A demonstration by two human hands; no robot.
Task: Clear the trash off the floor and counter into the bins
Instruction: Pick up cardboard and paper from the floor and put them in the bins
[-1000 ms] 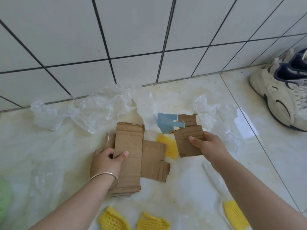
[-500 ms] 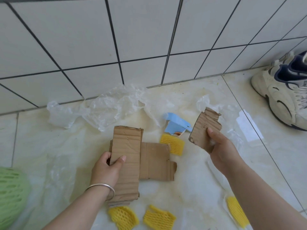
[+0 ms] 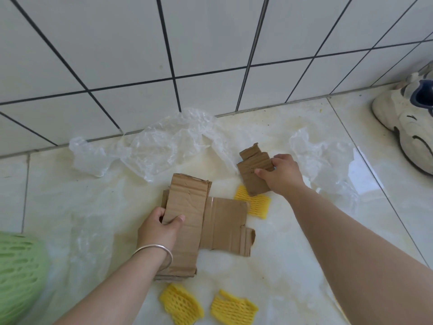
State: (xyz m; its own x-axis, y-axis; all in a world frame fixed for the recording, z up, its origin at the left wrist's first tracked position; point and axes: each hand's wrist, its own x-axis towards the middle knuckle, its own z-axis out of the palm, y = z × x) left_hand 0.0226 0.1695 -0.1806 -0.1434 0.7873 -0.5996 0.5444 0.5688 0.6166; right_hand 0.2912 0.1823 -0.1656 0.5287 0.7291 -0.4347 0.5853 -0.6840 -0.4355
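Gripping corrugated cardboard stack (image 3: 185, 221) left hand (image 3: 157, 231), right hand (image 3: 281, 175) pinching torn cardboard piece (image 3: 253, 174)

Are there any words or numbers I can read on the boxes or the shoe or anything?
No words or numbers can be read anywhere.
Big cardboard in the left hand: plain brown, no print showing.
Small cardboard piece in the right hand: plain, only a tiny dark speck.
White shoe: dark curved marks, but no letters.
Yellow foam nets, green net, clear plastic: no text.
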